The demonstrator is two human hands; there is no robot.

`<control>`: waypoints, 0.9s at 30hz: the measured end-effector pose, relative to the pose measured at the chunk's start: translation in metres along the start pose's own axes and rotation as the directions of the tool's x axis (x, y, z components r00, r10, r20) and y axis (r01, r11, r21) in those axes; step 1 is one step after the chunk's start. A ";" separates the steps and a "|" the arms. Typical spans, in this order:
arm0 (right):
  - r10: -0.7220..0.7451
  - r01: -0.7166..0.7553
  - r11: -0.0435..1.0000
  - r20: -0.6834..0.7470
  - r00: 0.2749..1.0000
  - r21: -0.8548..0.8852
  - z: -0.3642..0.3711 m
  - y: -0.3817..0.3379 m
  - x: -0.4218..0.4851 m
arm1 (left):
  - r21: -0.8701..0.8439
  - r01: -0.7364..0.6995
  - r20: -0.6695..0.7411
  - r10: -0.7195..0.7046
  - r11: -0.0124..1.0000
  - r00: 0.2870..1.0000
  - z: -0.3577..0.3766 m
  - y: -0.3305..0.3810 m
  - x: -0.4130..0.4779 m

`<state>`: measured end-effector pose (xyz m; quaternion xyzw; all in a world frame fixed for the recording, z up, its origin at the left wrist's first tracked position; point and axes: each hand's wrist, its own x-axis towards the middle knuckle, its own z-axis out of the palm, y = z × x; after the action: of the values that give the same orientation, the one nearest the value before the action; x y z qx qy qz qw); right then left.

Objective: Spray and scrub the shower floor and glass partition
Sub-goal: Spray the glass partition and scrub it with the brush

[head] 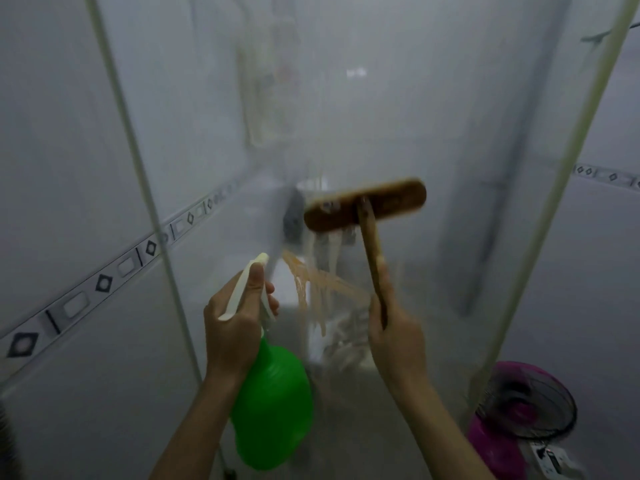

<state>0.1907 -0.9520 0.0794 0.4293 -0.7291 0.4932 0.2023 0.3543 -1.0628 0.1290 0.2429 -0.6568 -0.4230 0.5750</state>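
Note:
The glass partition (pixel 398 116) fills the middle of the head view, hazy, with brownish streaks running down it below the brush. My right hand (pixel 394 330) grips the wooden handle of a scrub brush, and the brown brush head (pixel 365 206) lies flat against the glass. My left hand (pixel 235 323) holds a green spray bottle (pixel 273 407) by its white trigger head, its nozzle pointing up toward the glass. The shower floor is not clearly visible behind the glass.
White wall tiles with a patterned border strip (pixel 104 282) run along the left. A pale frame edge (pixel 138 161) bounds the glass on the left and another (pixel 571 150) on the right. A pink fan (pixel 519 410) stands on the floor at lower right.

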 end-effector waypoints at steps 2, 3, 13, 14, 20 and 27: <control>-0.072 0.073 0.997 -0.042 0.997 0.003 -0.002 -0.024 0.042 | 0.020 -0.068 0.025 0.067 0.997 0.997 -0.003 0.002 0.005; -0.106 0.107 0.994 -0.062 0.992 0.008 -0.002 -0.033 0.059 | 0.014 -0.077 0.021 0.077 0.997 0.997 -0.003 0.004 0.007; -0.063 0.063 0.998 0.034 0.997 -0.007 0.024 -0.025 -0.002 | 0.031 -0.141 -0.021 0.142 0.990 0.990 -0.030 0.008 0.004; -0.111 0.111 0.993 0.005 0.994 -0.026 0.024 -0.037 0.019 | 0.052 -0.153 -0.012 0.154 0.987 0.988 -0.032 0.006 0.004; -0.138 0.141 0.985 0.038 0.990 -0.094 0.036 -0.010 0.000 | 0.110 -0.172 -0.002 0.173 0.979 0.985 -0.039 0.002 0.008; -0.127 0.127 0.992 0.052 0.991 -0.007 0.040 -0.031 -0.001 | 0.045 -0.005 0.007 0.005 0.999 1.000 -0.047 -0.008 0.003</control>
<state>0.2216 -0.9917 0.0784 0.4862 -0.7079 0.4643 0.2168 0.3975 -1.0822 0.1235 0.2528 -0.6686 -0.4076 0.5683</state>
